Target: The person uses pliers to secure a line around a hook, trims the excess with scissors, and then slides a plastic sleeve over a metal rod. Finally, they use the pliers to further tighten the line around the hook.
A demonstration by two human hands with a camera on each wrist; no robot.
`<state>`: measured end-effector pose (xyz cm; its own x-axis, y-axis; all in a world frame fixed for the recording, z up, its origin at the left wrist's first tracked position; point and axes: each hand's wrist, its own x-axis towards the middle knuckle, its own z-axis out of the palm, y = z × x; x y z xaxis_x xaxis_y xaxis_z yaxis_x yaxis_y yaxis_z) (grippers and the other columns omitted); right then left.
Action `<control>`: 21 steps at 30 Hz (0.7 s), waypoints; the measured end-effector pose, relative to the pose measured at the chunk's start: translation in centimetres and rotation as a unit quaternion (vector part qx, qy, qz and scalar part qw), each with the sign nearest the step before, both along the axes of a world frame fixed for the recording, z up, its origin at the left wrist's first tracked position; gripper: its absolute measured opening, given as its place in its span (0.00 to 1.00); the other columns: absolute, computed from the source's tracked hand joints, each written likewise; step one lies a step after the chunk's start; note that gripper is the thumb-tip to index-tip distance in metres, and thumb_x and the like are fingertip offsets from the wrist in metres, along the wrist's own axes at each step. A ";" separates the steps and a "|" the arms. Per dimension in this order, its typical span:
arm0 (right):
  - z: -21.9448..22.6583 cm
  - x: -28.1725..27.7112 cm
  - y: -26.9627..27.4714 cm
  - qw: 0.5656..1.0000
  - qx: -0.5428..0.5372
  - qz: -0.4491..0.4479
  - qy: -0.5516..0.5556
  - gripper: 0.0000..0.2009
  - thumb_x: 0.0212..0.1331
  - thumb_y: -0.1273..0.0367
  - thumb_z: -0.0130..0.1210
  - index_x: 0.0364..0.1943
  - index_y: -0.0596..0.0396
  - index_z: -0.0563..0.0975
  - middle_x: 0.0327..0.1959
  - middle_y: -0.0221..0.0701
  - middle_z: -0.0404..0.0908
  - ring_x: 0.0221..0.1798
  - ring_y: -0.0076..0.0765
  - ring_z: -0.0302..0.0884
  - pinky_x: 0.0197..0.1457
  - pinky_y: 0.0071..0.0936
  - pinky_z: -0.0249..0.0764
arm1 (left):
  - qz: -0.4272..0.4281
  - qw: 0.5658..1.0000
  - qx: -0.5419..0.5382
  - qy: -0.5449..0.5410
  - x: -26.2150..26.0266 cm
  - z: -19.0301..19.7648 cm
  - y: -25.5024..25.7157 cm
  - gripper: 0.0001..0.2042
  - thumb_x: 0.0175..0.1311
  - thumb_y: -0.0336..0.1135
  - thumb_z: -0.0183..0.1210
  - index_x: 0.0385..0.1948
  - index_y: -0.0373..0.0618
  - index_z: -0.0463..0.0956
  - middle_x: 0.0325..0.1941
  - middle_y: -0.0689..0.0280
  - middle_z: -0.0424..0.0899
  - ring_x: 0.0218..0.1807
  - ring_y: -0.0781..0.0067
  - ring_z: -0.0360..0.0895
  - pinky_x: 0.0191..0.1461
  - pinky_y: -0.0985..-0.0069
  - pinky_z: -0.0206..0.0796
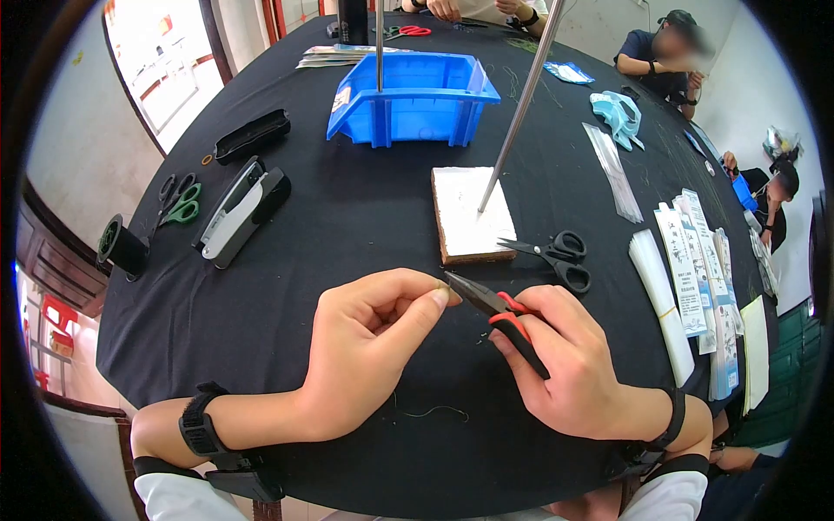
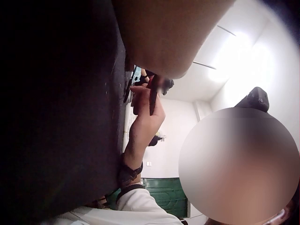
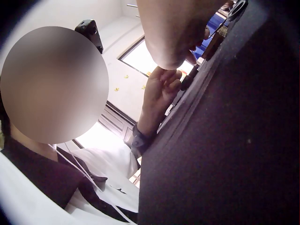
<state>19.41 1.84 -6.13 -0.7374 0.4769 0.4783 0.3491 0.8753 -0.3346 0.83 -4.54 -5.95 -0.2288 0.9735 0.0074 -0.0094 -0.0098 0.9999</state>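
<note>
At the lower centre of the head view, the left hand pinches something too thin to make out, perhaps a thread. The snips, gripped in the right hand, point at it with blades apart: the cut looks not yet made. A thread scrap lies on the black table nearby.

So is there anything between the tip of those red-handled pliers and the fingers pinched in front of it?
Nothing visible. The pliers in the right hand point straight at the left hand's pinched fingertips, tip almost touching them above bare black table.
</note>
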 end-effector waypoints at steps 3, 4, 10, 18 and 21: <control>-0.1 0.0 0.1 1.000 0.011 -0.001 0.003 0.10 0.46 0.75 0.61 0.30 0.67 0.74 0.34 0.39 0.70 0.32 0.38 0.69 0.32 0.28 0.66 | -0.004 1.000 0.008 0.004 0.0 -0.1 0.0 0.06 0.61 0.27 0.54 0.33 0.34 0.79 0.20 0.73 0.74 0.22 0.92 0.61 0.23 0.89 0.48; -0.1 0.0 0.1 1.000 0.010 -0.004 -0.001 0.10 0.46 0.75 0.61 0.30 0.67 0.74 0.35 0.39 0.71 0.33 0.38 0.69 0.33 0.29 0.67 | -0.004 1.000 0.011 0.004 -0.1 -0.2 0.0 0.06 0.61 0.27 0.54 0.33 0.34 0.79 0.21 0.72 0.74 0.22 0.92 0.61 0.23 0.89 0.49; 0.0 0.0 0.1 0.999 0.014 -0.030 -0.012 0.11 0.45 0.74 0.62 0.32 0.66 0.76 0.40 0.40 0.70 0.41 0.42 0.70 0.40 0.34 0.67 | 0.002 1.000 -0.007 -0.009 -0.2 -0.2 0.0 0.06 0.61 0.27 0.54 0.33 0.34 0.79 0.21 0.72 0.75 0.21 0.92 0.61 0.23 0.89 0.49; -0.1 0.0 0.1 0.999 0.020 -0.035 -0.030 0.11 0.45 0.73 0.62 0.32 0.66 0.76 0.41 0.41 0.69 0.42 0.43 0.69 0.42 0.34 0.66 | 0.008 1.000 -0.002 -0.024 -0.1 -0.3 0.0 0.07 0.61 0.27 0.54 0.33 0.34 0.79 0.21 0.72 0.76 0.22 0.92 0.62 0.23 0.89 0.49; -0.1 0.0 0.1 0.998 0.026 -0.034 -0.034 0.11 0.45 0.73 0.62 0.30 0.66 0.76 0.39 0.40 0.69 0.41 0.41 0.69 0.40 0.32 0.67 | 0.004 1.000 -0.003 -0.016 -0.1 -0.3 0.1 0.07 0.61 0.27 0.54 0.34 0.34 0.79 0.21 0.72 0.76 0.22 0.92 0.61 0.22 0.89 0.48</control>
